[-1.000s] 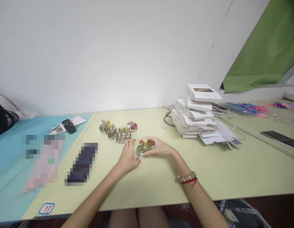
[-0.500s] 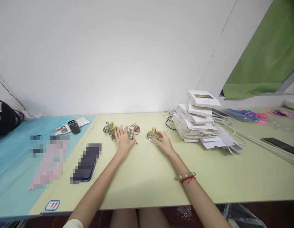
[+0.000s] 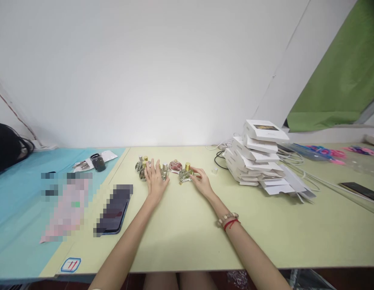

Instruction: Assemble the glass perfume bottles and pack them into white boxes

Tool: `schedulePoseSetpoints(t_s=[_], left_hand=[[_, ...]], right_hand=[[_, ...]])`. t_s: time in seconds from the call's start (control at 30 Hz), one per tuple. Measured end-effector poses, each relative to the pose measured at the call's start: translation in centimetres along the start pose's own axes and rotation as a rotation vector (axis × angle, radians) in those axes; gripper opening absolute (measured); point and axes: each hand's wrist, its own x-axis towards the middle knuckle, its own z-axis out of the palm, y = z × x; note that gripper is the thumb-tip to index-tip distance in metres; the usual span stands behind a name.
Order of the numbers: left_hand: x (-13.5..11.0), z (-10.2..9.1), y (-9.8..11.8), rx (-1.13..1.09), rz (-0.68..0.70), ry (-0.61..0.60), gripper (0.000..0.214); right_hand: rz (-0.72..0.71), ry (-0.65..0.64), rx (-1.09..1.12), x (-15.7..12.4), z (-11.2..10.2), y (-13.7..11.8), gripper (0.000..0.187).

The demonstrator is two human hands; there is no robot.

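Near the table's middle, my right hand (image 3: 201,183) has its fingers closed on the side of a small round glass perfume bottle (image 3: 184,175) with a gold cap. The bottle stands upright. My left hand (image 3: 156,183) rests with fingers spread over a cluster of similar perfume bottles, touching them and partly hiding them. Beside its thumb is a silver-capped bottle (image 3: 164,170). At the cluster's far left stand more gold- and silver-capped bottles (image 3: 139,166). Between my hands, farther back, is a round bottle with reddish contents (image 3: 175,166). A tiny gold piece (image 3: 180,183) lies in front of the held bottle.
Flat white boxes (image 3: 256,161) form a leaning stack on the right, with cables behind. A small clear cap (image 3: 215,170) lies before it. To the left are a phone (image 3: 112,213), a dark jar (image 3: 98,162) and a blue cloth (image 3: 14,209). A dark phone-like slab (image 3: 360,191) lies far right.
My right hand has brought its gold-capped bottle leftward, close to the reddish one. My left hand has shifted slightly left, and the silver-capped bottle by its thumb sits closer to the cluster.
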Motion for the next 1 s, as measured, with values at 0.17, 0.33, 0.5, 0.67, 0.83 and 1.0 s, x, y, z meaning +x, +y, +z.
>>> schedulePoseSetpoints(t_s=[0.17,0.33,0.5,0.67,0.83,1.0], left_hand=[[-0.8,-0.5,0.9,-0.042,0.078,0.075,0.059],[-2.0,-0.5,2.2,-0.207,0.342,0.013,0.039],[-1.6,-0.7,1.6,-0.206,0.227,0.027,0.031],[-1.2,-1.2,1.1,-0.242,0.168,-0.019,0.026],[-1.7,-0.2,2.1,-0.187,0.069,-0.244,0.041],[-1.7,0.7,2.0,-0.240,0.054,-0.303,0.042]], right_hand=[[-0.041,-0.097,-0.038,-0.3,1.4,-1.8,0.039],[-0.070,-0.118,-0.146,-1.3,1.7,-3.8,0.040],[-0.036,-0.335,-0.292,-2.3,0.9,-4.6,0.039],[-0.029,-0.359,-0.257,-2.2,0.6,-3.5,0.025],[0.003,-0.266,-0.329,-1.8,0.4,-2.9,0.024],[0.023,-0.208,-0.321,-1.7,0.0,-2.1,0.015]])
